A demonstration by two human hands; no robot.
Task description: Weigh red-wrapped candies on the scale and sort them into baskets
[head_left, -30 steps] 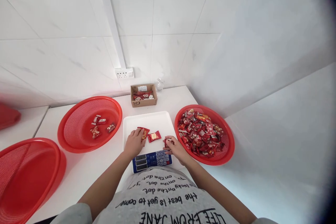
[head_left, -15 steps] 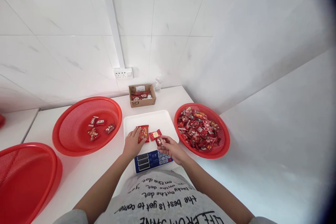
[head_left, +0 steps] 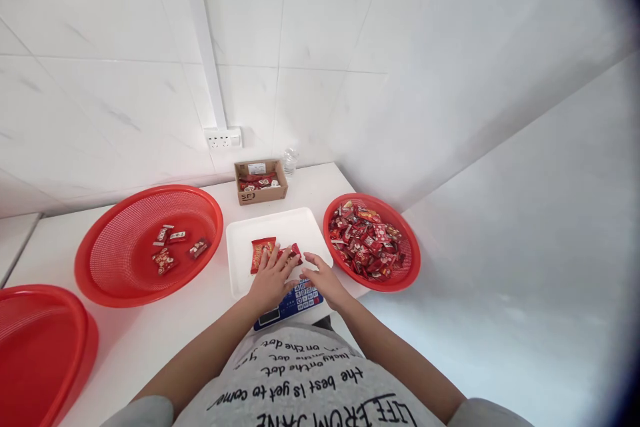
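A white weighing scale (head_left: pixel 237 240) with a blue keypad panel stands in front of me. On its tray lies a larger red snack packet (head_left: pixel 259 255). Beside it, small red packets (head_left: pixel 295 251) are partly covered by fingers. My left hand (head_left: pixel 273 280) reaches over the tray, fingers spread across the small packets and by the larger one's edge; whether it presses on them I cannot tell. Just to the right, my right hand (head_left: pixel 324 280) hovers at the tray's near right corner, thumb and fingers apart, with nothing seen in it.
A red basket (head_left: pixel 413 273) full of small red packets stands on the right. Another red basket (head_left: pixel 87 240) on the left holds several packets; a third (head_left: pixel 85 327) sits nearer. Behind the scale are a cardboard box (head_left: pixel 263 195) of packets and a clear plastic item (head_left: pixel 290 160).
My left hand has moved right, off the larger packet and over the small ones. My right hand has let go of the small dark red packet, and its fingers have opened.
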